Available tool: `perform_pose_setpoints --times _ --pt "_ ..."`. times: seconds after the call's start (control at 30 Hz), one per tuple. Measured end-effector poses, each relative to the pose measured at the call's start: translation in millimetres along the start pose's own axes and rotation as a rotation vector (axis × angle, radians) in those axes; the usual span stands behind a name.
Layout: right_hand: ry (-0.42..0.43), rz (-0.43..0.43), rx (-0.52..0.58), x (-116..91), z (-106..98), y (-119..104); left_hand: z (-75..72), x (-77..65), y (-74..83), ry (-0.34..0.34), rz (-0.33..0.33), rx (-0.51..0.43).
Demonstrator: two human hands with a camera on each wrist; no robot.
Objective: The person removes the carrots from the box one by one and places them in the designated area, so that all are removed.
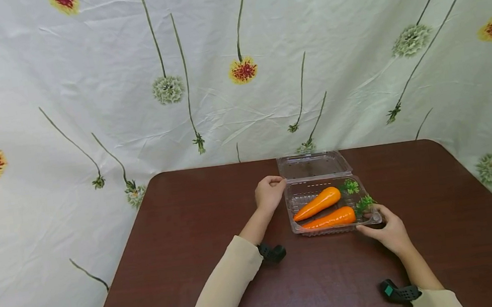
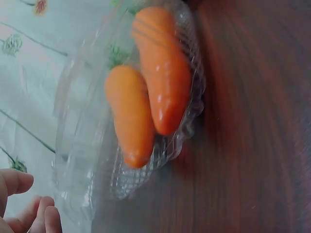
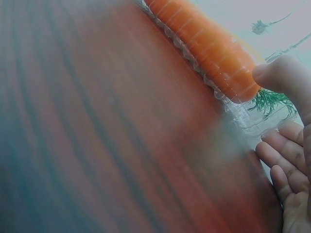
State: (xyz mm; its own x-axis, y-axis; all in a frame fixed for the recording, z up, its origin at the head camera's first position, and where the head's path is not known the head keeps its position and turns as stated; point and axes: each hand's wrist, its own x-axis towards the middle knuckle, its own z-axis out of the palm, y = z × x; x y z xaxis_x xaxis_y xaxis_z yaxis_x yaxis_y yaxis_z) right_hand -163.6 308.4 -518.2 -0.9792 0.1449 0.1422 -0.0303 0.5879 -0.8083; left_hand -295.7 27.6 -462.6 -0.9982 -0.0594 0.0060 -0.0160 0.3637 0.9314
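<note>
A hinged clear plastic clamshell container (image 1: 294,198) sits on the table with its lid (image 1: 313,166) folded back. Two orange carrots (image 1: 320,203) with green tops lie side by side in its base, tips pointing left. At the front right corner my right hand (image 1: 389,231) holds the container, thumb at the front rim and fingers along the right side. My left hand (image 1: 270,192) is beside the back left corner near the hinge, fingers bent. In the left wrist view a gap shows between the thumb and fingers (image 2: 46,213), with nothing between them.
The dark reddish-brown table (image 1: 181,221) has rounded far corners. A white cloth (image 1: 126,61) printed with flowers hangs behind it, and the lid reaches close to the table's far edge. Each wrist wears a black strapped device (image 1: 272,253).
</note>
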Motion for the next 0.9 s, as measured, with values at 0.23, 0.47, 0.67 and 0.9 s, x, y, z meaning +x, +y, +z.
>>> perform_pose_setpoints --times 0.23,0.47,0.67,0.9 --pt "-0.02 0.019 0.015 0 -1 1 3.5 -14.3 4.1 -0.084 0.132 0.001" --pt "-0.005 0.009 -0.002 1 0 1 11.7 -26.7 13.3 -0.281 0.362 0.076" --pt "0.006 -0.011 -0.013 1 0 2 21.8 -35.2 21.9 -0.439 0.452 0.15" --pt "0.007 -0.003 0.001 1 1 0 33.6 -40.4 24.8 -0.553 0.512 0.265"
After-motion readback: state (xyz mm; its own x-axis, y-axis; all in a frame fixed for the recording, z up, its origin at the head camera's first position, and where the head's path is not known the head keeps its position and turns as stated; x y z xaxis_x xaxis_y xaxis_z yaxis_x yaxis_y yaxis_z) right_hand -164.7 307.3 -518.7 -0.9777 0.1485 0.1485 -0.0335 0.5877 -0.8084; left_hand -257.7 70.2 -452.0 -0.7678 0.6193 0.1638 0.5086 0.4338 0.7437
